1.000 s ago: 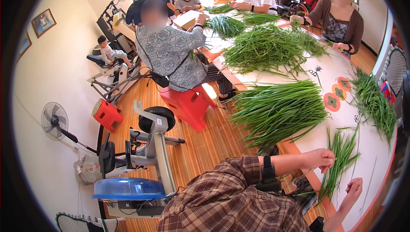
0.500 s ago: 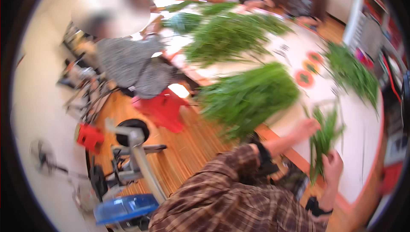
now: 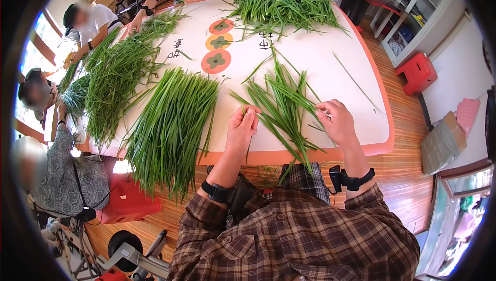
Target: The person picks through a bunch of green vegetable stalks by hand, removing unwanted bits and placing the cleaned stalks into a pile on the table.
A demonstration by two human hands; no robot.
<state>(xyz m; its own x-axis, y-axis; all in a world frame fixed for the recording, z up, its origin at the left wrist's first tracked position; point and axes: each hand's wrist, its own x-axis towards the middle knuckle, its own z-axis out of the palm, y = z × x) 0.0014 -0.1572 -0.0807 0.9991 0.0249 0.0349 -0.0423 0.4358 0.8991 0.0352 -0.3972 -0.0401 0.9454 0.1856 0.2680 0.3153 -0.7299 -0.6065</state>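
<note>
A loose bunch of garlic chives [image 3: 289, 102] lies fanned out on the white table [image 3: 356, 89] in front of me. At its left side my left hand [image 3: 242, 127] is closed, thumb against fingers, on a few chive blades. My right hand [image 3: 335, 120] pinches chive blades at the bunch's right side. A big, neatly aligned pile of garlic chives [image 3: 173, 120] lies left of my left hand, its lower ends hanging over the table's near edge.
Tangled chives [image 3: 121, 69] cover the table's left part, and another heap [image 3: 287, 9] lies at its far side. Several people sit around the left and far edges. Red stools [image 3: 126, 198] stand at left and right; a cardboard box [image 3: 444, 141] is on the floor at right.
The view has swung to the right and sharpened. Earlier both hands were on a small chive bunch; now it is spread on the table and my hands are on opposite sides of it.
</note>
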